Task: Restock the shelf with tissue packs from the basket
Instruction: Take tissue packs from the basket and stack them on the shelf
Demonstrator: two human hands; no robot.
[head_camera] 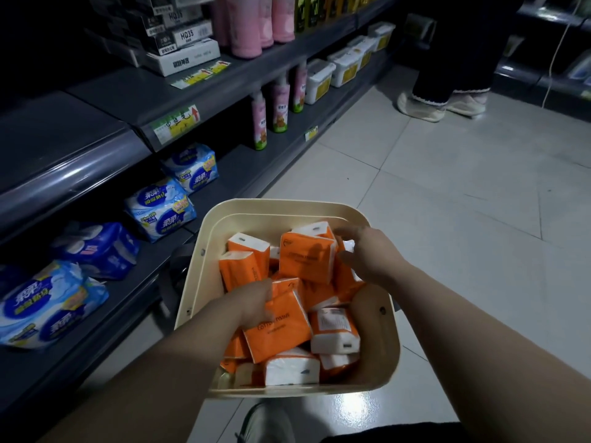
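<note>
Head view looks down an aisle with a dark grey shelf (105,100) running along the left and pale floor (447,203) tiles to the right. A cream basket (287,207) sits low in the middle, just beside the shelf's lower tier. Blue packs (163,212) lie in a row on that lower tier. Orange tissue packs (246,251) are piled loosely inside the basket, some flat and some on edge. The left hand (252,303) reaches into the near side, and its fingers curl over the top edge of a front pack (281,327), gripping it. The right hand (367,251) is at the far right side, spread against the end of an upright pack (305,260). It is blurred, so I cannot tell whether it grips.
</note>
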